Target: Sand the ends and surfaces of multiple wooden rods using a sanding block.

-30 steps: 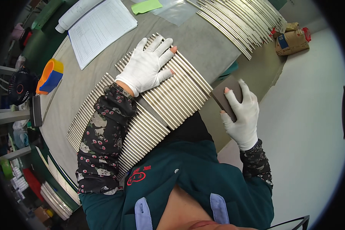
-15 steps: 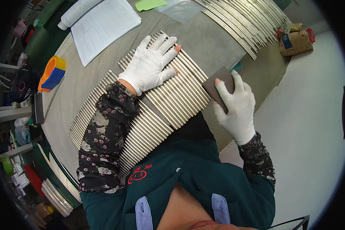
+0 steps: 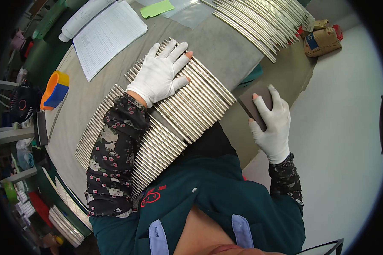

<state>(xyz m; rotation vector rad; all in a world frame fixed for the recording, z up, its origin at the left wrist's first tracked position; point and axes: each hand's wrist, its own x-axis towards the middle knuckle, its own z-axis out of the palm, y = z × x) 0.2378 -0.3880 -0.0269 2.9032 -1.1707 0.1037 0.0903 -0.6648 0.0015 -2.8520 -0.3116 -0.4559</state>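
Note:
A row of thin silver metal rods lies side by side on the grey table. My left hand, in a white glove with bare thumb and index tips, rests flat across them with its fingers spread. A second row of similar rods lies nearer to me, partly covered by my left forearm. Off the right ends of the rods, beyond the table edge, my right hand grips a flat grey-brown block. A small gap separates the block from the rod ends. The block's underside is hidden.
Printed sheets and a rolled paper lie at the far left, near a green slip. More rods lie at the far right. A yellow-blue ring-shaped object sits at the left edge; a brown bag stands beyond the table.
My right hand has moved right and slightly toward me with the block, away from the rod ends. The left hand stays flat on the rods; the whole view has shifted slightly.

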